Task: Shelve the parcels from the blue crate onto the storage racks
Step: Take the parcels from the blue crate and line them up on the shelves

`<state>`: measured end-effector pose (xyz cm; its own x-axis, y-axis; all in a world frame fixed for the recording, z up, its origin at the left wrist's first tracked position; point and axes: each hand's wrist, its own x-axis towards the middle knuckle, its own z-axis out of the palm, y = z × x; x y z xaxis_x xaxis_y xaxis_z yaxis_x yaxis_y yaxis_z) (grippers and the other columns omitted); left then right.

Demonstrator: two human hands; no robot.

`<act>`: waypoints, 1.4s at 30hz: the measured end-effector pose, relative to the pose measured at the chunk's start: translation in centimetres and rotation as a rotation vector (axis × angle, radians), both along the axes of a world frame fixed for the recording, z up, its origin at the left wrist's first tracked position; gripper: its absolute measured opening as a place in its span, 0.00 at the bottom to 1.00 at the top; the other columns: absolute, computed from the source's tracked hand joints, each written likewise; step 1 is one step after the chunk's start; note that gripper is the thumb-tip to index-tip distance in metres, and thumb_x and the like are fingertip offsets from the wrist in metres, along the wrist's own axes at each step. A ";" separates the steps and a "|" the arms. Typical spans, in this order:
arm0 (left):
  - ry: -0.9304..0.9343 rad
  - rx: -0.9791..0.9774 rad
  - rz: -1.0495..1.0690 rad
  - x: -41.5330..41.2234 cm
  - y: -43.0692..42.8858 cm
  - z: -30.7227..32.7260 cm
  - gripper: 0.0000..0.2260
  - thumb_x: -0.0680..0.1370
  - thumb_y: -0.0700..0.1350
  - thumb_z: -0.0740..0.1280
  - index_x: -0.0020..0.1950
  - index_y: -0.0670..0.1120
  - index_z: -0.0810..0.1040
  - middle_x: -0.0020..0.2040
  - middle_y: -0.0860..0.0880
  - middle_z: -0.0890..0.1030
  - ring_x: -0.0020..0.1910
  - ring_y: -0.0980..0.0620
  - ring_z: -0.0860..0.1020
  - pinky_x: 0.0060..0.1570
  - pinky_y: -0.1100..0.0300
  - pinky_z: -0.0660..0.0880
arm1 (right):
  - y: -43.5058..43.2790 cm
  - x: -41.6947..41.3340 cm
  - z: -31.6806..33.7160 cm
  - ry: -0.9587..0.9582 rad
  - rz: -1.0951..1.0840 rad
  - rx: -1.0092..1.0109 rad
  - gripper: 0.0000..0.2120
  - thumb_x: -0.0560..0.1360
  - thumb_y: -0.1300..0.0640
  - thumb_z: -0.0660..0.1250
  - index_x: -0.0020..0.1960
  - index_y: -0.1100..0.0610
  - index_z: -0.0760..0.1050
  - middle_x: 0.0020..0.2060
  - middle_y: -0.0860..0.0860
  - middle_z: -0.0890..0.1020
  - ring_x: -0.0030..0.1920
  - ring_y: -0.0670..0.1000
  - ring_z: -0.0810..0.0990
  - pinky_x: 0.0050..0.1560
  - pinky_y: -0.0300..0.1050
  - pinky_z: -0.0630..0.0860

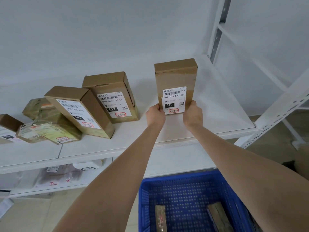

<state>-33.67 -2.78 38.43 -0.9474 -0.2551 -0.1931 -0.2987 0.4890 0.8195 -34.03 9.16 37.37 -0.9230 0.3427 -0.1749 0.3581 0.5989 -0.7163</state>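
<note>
A brown cardboard parcel (175, 77) with a white shipping label stands upright on the white rack shelf (217, 114). My left hand (155, 115) grips its lower left edge and my right hand (192, 114) grips its lower right edge. The parcel's bottom is hidden behind my hands. Below, the blue crate (180, 195) sits under my arms, with two parcels (160, 218) lying in its bottom.
Left of the held parcel, two labelled boxes (113, 96) lean on the same shelf, then taped parcels (50, 124). A lower shelf holds plastic-bagged parcels (61, 174). A white rack upright (220, 22) and a second rack frame (280, 108) stand at the right.
</note>
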 end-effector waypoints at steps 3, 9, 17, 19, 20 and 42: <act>0.007 -0.012 -0.004 0.0 0.0 0.0 0.14 0.75 0.33 0.53 0.49 0.36 0.78 0.48 0.36 0.80 0.41 0.40 0.72 0.37 0.59 0.65 | 0.0 0.1 0.0 -0.002 0.004 0.002 0.17 0.76 0.66 0.51 0.63 0.61 0.67 0.55 0.62 0.77 0.55 0.64 0.76 0.53 0.52 0.72; -0.009 -0.009 -0.043 0.1 -0.2 -0.1 0.14 0.76 0.34 0.52 0.51 0.37 0.78 0.52 0.37 0.80 0.42 0.40 0.73 0.37 0.57 0.67 | 0.0 0.1 0.0 -0.002 0.004 -0.014 0.18 0.76 0.67 0.52 0.64 0.62 0.66 0.56 0.61 0.77 0.56 0.64 0.76 0.52 0.52 0.72; -0.018 -0.075 -0.096 0.5 -0.1 -0.7 0.18 0.77 0.35 0.52 0.60 0.40 0.76 0.57 0.42 0.80 0.57 0.40 0.76 0.52 0.53 0.74 | 0.2 0.3 0.0 0.023 0.036 -0.099 0.21 0.74 0.69 0.57 0.66 0.61 0.65 0.60 0.59 0.76 0.61 0.60 0.74 0.57 0.49 0.71; -0.023 -0.099 -0.104 0.5 -0.1 -0.7 0.17 0.78 0.36 0.52 0.62 0.41 0.74 0.59 0.43 0.79 0.58 0.42 0.75 0.50 0.56 0.73 | 0.3 0.3 0.0 0.023 0.042 -0.098 0.22 0.74 0.69 0.58 0.67 0.61 0.65 0.60 0.58 0.76 0.62 0.60 0.73 0.57 0.49 0.71; -0.026 -0.109 -0.106 0.5 0.0 -0.8 0.17 0.78 0.36 0.52 0.63 0.41 0.74 0.60 0.43 0.79 0.58 0.42 0.75 0.48 0.57 0.72 | 0.4 0.3 0.0 0.024 0.047 -0.099 0.22 0.74 0.68 0.58 0.67 0.61 0.65 0.60 0.58 0.76 0.62 0.60 0.73 0.58 0.49 0.71; 0.178 -0.080 -0.059 13.9 0.3 -4.5 0.07 0.77 0.40 0.60 0.53 0.46 0.73 0.46 0.48 0.79 0.41 0.47 0.77 0.42 0.52 0.77 | 1.8 14.8 -4.5 0.293 0.164 0.302 0.18 0.73 0.65 0.63 0.63 0.58 0.71 0.60 0.56 0.72 0.59 0.56 0.71 0.54 0.43 0.67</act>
<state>-19.79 -2.44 33.91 -0.9787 -0.2054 -0.0023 -0.1210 0.5671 0.8147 -19.25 10.97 32.82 -0.9651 0.1833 0.1871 0.0492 0.8284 -0.5579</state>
